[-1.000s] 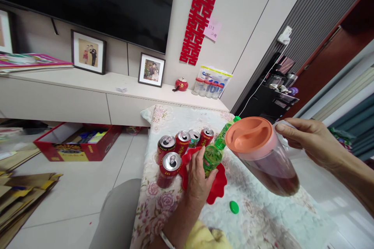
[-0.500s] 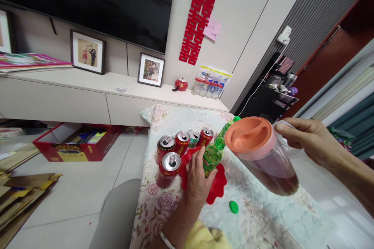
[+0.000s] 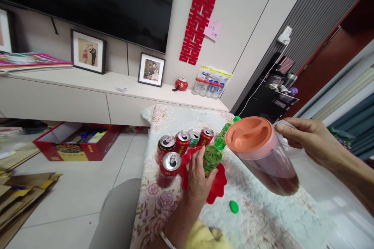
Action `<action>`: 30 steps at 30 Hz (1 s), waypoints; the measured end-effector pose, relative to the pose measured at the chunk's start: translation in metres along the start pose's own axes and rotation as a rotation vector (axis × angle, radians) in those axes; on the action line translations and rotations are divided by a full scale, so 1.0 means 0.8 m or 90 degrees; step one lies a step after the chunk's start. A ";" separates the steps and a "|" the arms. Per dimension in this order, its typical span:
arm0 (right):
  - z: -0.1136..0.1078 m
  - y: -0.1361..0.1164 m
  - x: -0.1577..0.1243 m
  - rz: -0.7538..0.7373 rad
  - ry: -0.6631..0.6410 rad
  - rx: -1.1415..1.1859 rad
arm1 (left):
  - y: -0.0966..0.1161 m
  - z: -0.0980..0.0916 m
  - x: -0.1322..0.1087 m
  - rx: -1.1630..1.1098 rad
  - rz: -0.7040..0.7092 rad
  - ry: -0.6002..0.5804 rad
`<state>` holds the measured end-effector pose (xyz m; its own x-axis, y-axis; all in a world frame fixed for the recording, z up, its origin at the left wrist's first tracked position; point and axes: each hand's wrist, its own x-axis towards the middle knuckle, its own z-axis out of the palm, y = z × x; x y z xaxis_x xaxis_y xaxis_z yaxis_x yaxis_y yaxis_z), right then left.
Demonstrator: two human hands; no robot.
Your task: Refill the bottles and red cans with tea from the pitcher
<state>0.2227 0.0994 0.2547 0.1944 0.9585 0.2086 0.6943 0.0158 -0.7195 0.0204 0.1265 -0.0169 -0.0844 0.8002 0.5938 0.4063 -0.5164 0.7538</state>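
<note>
Nearest, on the floral tabletop (image 3: 263, 218), a loose green cap (image 3: 233, 206). Just beyond, left hand (image 3: 198, 181) with fingers (image 3: 201, 155) curled tight around a green bottle (image 3: 212, 157), upright on a red tray (image 3: 217, 188). To the right, right hand (image 3: 309, 144) with fingers closed on the handle of a clear pitcher (image 3: 263, 155): orange-lidded, held above the tabletop, tilted towards the green bottle, brown liquid pooled low. Farther back, five opened red cans (image 3: 169, 163) clustered beside the tray, and a capped green bottle (image 3: 224, 132).

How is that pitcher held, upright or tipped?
Tipped. The pitcher leans toward the green bottle in the left hand, orange lid on, its brown liquid pooled to one side; the right hand holds it.
</note>
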 end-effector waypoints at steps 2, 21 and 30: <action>0.000 0.001 0.001 0.002 -0.002 -0.001 | 0.000 0.000 0.000 -0.002 -0.001 0.000; 0.001 -0.005 -0.001 0.003 0.009 -0.018 | 0.000 0.000 -0.001 0.009 0.002 0.001; 0.001 -0.004 0.000 -0.003 0.009 -0.021 | 0.000 0.000 -0.001 0.004 0.003 -0.007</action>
<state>0.2200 0.0993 0.2569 0.2008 0.9543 0.2215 0.7175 0.0107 -0.6965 0.0204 0.1258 -0.0178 -0.0728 0.8008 0.5946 0.4118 -0.5188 0.7492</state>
